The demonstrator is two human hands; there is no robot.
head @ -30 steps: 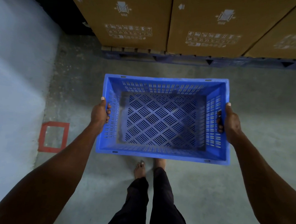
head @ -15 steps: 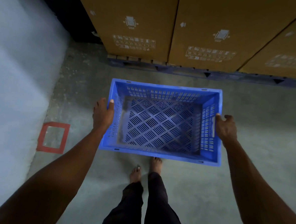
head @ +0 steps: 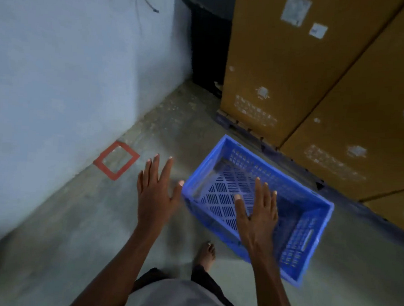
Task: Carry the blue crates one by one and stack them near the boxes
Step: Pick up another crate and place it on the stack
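A blue perforated crate [head: 307, 235] sits on the concrete floor, right beside the pallet under the tall cardboard boxes [head: 303, 71]. It is empty. My left hand [head: 154, 192] hovers with its fingers spread just left of the crate's near corner, holding nothing. Above the crate's inside, my right hand [head: 257, 215] is also spread flat, gripping nothing. Neither hand holds the crate.
A pale wall [head: 66, 69] closes the left side. A red tape square [head: 116, 160] marks the floor by the wall. A dark object [head: 207, 42] stands in the corner left of the boxes. My bare foot [head: 206, 254] is near the crate's front edge.
Both hands gripped the crate's sides and lowered it; now it rests on the floor and both hands have let go and spread. The view has swung left.
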